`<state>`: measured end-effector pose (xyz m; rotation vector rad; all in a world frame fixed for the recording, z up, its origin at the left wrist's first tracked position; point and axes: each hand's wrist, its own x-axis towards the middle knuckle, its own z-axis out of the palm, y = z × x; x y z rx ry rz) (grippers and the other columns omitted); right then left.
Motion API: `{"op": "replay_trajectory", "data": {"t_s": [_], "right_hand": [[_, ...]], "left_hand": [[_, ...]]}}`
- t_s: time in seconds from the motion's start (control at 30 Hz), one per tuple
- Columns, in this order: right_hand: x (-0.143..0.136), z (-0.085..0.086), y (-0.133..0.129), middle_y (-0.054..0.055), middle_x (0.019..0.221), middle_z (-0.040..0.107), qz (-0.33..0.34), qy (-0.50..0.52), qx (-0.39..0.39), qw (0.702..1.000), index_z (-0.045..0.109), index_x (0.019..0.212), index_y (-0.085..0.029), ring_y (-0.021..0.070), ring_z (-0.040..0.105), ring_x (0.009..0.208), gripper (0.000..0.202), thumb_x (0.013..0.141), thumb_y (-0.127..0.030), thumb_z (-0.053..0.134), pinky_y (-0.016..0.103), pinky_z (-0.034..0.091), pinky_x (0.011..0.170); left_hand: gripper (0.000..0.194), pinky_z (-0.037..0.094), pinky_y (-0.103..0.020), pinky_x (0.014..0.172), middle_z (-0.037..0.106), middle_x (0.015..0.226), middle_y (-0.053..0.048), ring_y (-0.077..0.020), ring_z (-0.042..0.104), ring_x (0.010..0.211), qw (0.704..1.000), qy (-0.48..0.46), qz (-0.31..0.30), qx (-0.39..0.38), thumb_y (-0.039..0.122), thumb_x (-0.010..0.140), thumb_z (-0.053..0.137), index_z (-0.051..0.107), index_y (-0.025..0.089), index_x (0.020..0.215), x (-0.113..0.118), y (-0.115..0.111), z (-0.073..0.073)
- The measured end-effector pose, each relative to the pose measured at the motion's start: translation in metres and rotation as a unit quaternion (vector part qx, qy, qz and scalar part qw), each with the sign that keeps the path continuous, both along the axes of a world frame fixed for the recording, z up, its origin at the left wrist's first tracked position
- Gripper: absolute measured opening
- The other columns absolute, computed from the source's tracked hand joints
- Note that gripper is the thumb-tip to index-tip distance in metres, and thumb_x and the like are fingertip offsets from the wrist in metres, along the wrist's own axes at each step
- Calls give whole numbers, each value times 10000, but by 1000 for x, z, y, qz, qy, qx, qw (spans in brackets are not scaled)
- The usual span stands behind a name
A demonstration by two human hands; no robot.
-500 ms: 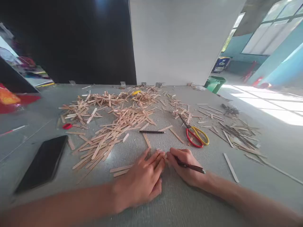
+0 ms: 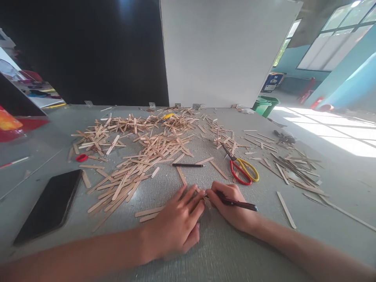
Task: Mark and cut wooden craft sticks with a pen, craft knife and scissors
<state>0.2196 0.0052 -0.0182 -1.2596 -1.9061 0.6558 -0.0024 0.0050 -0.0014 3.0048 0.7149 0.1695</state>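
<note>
Tool (image 2: pixel 241 204) is clamped in right hand (image 2: pixel 233 214), presumably for control; left hand (image 2: pixel 178 220) lies beside it, apparently steadying, grip indeterminable.

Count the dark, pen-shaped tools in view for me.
2. One dark tool lies beyond the hands, left of the scissors; the other dark tool is in the right hand. More could be hidden under the wooden sticks.
</note>
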Motion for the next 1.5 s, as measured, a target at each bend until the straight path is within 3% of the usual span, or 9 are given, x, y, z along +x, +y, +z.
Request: {"op": "replay_trajectory", "data": {"t_s": [0.2,1.0,1.3,1.5], "right_hand": [[0,2,2,-71,564,423,-3,12,-41,999,442,667,-224,115,340,531,377,1007,-341,552,266,267,517],[1,-1,0,-82,585,293,37,-24,-10,999,313,688,-232,117,264,542,413,1053,-314,485,281,238,526],[1,3,-1,-79,560,332,28,-24,-21,999,339,665,-235,115,296,518,410,1045,-303,477,286,248,522],[1,1,0,-62,543,449,-2,0,-47,999,392,654,-231,113,365,503,406,1036,-331,485,278,279,514]], "left_hand": [[480,307,-574,1239,477,1559,-241,-405,360,1498,1000,-10,5,-12,293,1004,466,535,29,1398,1,0,-2],[525,343,-568,1222,504,1542,-233,-385,390,1487,1000,-3,24,7,306,1003,438,515,14,1432,3,-3,1],[534,337,-580,1217,471,1568,-228,-391,370,1496,1000,-10,21,-3,286,987,464,497,14,1445,2,-2,-2],[518,331,-575,1228,483,1559,-226,-391,372,1496,999,-22,14,-21,240,940,516,532,27,1412,2,0,-2]]}}
